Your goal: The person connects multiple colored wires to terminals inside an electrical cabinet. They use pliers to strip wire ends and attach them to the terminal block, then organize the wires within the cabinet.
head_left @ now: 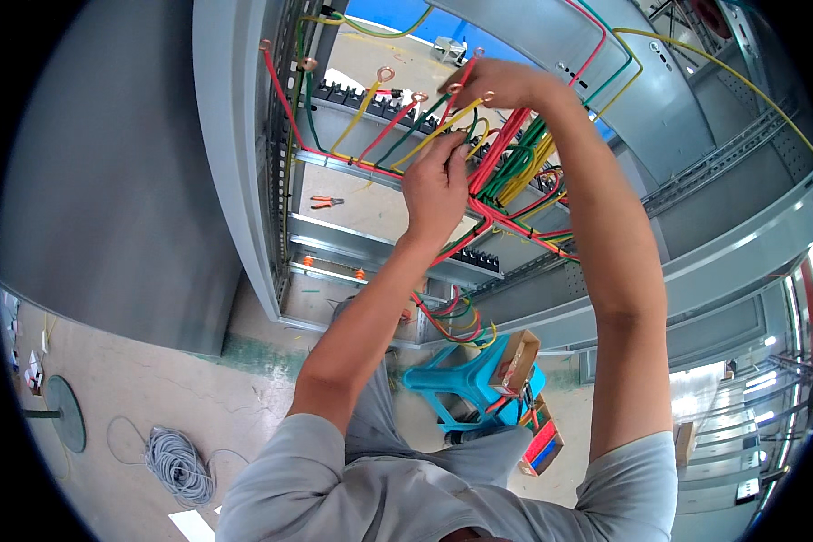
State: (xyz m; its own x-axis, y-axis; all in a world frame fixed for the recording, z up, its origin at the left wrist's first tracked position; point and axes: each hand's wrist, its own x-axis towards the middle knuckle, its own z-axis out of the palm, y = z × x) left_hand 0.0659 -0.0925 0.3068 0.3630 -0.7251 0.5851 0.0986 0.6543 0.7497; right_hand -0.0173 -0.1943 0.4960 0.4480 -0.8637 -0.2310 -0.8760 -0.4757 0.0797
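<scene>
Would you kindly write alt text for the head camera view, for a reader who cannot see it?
A person's left hand and right hand work among red, yellow and green wires in an open grey metal cabinet; below stands a blue stool with a cardboard box.

Electrical assembly workshop: grey metal cabinet frame point(228, 135) standing open, red, yellow and green wires point(503, 161) running through it, copper ring terminals point(386, 73) tipping several; pliers point(326, 201) showing through frame; grey cable coil point(180, 465) lying on floor point(135, 388); blue plastic stool point(465, 378) bearing cardboard box point(516, 364).
</scene>
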